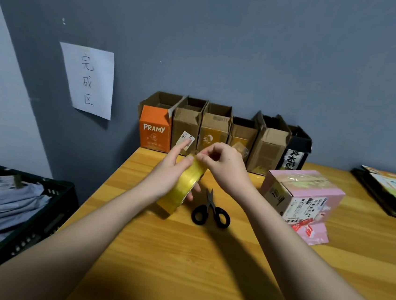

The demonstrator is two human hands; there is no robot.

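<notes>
A yellow roll of packing tape (183, 187) is held on edge above the wooden table (180, 258). My left hand (168, 173) grips the roll from the left, its index finger stretched out. My right hand (222, 165) pinches at the top edge of the roll with thumb and fingertips. Black scissors (211, 211) lie shut on the table just right of the roll. A pink cardboard box (302, 193) with clear tape over its top seam and a printed label stands to the right.
Several open cardboard boxes (223, 130) stand in a row against the blue wall, an orange one (155, 130) at the left. A black crate (27, 207) with grey bags sits left of the table. Flat stacked items (393, 190) lie at the right edge. A paper sign (88, 79) hangs on the wall.
</notes>
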